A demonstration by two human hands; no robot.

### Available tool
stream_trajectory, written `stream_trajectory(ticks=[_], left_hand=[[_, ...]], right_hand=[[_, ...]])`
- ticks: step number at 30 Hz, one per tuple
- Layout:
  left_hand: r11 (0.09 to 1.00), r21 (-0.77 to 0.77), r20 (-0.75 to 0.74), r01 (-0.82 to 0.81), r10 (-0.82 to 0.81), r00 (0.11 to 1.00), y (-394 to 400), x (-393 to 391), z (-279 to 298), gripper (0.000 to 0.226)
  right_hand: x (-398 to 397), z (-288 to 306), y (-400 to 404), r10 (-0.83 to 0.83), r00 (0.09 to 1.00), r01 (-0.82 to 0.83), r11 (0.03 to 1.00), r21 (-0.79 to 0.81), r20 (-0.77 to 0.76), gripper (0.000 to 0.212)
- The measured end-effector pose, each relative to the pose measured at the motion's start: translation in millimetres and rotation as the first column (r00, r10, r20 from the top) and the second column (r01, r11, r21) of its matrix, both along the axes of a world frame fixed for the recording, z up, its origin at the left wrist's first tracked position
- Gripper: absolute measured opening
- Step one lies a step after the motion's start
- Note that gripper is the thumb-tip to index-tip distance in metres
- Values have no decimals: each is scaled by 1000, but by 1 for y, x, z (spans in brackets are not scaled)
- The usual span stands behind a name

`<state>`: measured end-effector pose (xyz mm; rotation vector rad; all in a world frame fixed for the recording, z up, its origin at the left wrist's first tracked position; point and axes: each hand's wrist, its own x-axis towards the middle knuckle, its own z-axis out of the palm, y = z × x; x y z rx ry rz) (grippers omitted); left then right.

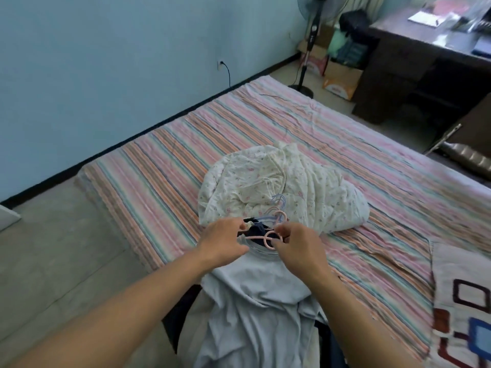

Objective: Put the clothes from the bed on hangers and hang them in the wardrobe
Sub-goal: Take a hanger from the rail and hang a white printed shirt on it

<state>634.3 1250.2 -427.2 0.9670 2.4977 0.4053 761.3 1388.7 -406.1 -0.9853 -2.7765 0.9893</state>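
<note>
Two bare hands meet over the collar of a pale blue shirt point(255, 293) at the near edge of the bed point(164, 166), which is covered by a striped sheet in pink, orange and green. At far left, a blue wall carries a socket point(220, 64) with a black cable plugged in. The left hand point(223, 241) grips the left side of the shirt's neckline, fingers curled onto the fabric. Between the hands lies a pink hanger point(261, 237), its hook forming a loop at the collar opening; something dark navy shows inside the neck, possibly another garment, though the view is too blurred to tell. The right hand point(297, 248) pinches the pink hanger at its hook, thumb and fingers closed on it. Just beyond the hands, more hangers point(276, 208), pink and light blue, rest on a crumpled cream floral garment point(287, 187) heaped mid-bed. The blue shirt hangs down from the bed edge toward the camera. Farther right and back stand a pedestal fan point(309, 43), cardboard boxes point(341, 79) and a dark wooden desk point(414, 62). At lower right a patterned cloth point(462, 309) with squares lies on the bed.
</note>
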Motion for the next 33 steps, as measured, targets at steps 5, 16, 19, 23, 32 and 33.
stream_trajectory(ticks=[5, 16, 19, 23, 32, 33], left_hand=[[998, -2, -34, -64, 64, 997, -67, 17, 95, 50], [991, -59, -171, -117, 105, 980, -262, 89, 223, 61], [982, -95, -197, -162, 141, 970, -322, 113, 248, 65], [962, -111, -243, -251, 218, 945, -399, 144, 275, 56], [769, 0, -141, -640, 633, 761, -524, 215, 295, 49], [732, 4, -139, -681, 675, 725, -535, 224, 297, 48]], right_hand=[[15, 86, -54, 135, 990, -131, 987, 97, -37, 25], [59, 207, -206, 472, 881, -454, 829, 327, 26, 35], [67, 233, -258, 567, 823, -544, 768, 338, 38, 35], [65, 258, -326, 712, 698, -685, 635, 357, 74, 36], [40, 296, -456, 951, 289, -897, 230, 378, 107, 36], [38, 299, -468, 965, 239, -907, 180, 382, 110, 35]])
